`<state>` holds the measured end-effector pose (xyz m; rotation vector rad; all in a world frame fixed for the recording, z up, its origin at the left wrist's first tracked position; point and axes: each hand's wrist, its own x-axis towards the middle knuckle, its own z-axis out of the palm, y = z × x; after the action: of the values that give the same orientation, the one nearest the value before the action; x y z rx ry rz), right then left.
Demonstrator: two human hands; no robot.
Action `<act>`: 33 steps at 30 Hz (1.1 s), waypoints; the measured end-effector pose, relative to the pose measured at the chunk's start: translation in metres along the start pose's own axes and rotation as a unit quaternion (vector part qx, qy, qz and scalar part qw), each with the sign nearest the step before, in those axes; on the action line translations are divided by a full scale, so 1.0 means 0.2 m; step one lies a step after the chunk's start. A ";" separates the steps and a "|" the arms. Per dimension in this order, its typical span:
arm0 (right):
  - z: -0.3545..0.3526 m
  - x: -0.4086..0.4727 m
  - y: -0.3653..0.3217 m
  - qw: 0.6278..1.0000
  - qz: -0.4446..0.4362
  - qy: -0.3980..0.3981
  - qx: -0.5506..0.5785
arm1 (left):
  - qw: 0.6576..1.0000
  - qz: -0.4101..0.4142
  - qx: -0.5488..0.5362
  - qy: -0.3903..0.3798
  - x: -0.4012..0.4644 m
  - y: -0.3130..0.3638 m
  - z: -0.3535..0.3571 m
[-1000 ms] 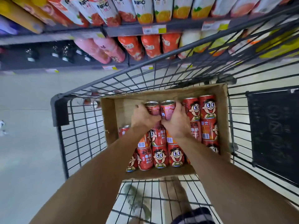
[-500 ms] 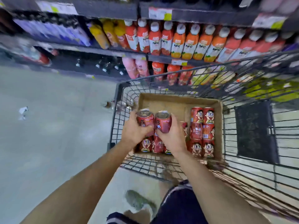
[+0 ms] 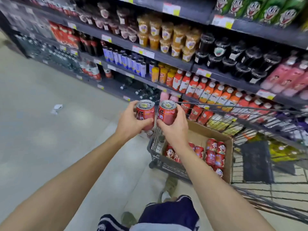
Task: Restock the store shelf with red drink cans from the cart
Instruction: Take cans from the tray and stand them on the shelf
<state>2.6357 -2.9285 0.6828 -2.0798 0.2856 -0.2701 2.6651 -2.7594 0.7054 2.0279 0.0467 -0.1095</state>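
A scrap of paper [image 3: 56,108] lies on the pale floor [image 3: 41,139] at far left. Two bare arms reach forward. The left hand [image 3: 129,121] has its fingers wrapped around one upright red can [image 3: 145,114]; just beside it, the right hand [image 3: 174,129] curls around a second upright red can [image 3: 167,112]. The two cans are held close together, above the floor, at the cart's left edge. To the right, a wire cart [image 3: 266,194] carries one open cardboard box [image 3: 227,164] with roughly ten more red cans [image 3: 214,155] lying inside; some are hidden. Behind, shelves [image 3: 175,59] hold many bottles and jars, too blurred to count.
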 end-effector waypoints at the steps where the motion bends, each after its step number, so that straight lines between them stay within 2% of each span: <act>1: 0.02 0.00 -0.09 1.000 -0.013 0.002 0.003 | 1.000 0.009 -0.007 0.012 -0.02 0.02 -0.08; 9: 0.25 0.02 -0.59 0.994 -0.104 -0.001 0.030 | 0.993 0.044 -0.030 0.104 0.01 0.15 -0.61; 18: 0.50 0.31 -0.73 0.991 -0.119 -0.006 0.057 | 0.993 0.041 -0.028 0.104 0.38 0.13 -0.86; 28: 0.73 1.02 -0.86 0.990 -0.120 0.031 0.072 | 0.993 0.063 0.023 0.097 1.13 0.25 -0.92; 33: 0.76 1.33 -0.95 0.990 -0.114 0.054 0.070 | 0.994 0.083 -0.002 0.072 1.44 0.38 -0.96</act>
<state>2.9511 -2.7945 0.7915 -1.9627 0.0890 -0.5264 2.9680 -2.6257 0.8284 2.0250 -0.0310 0.1413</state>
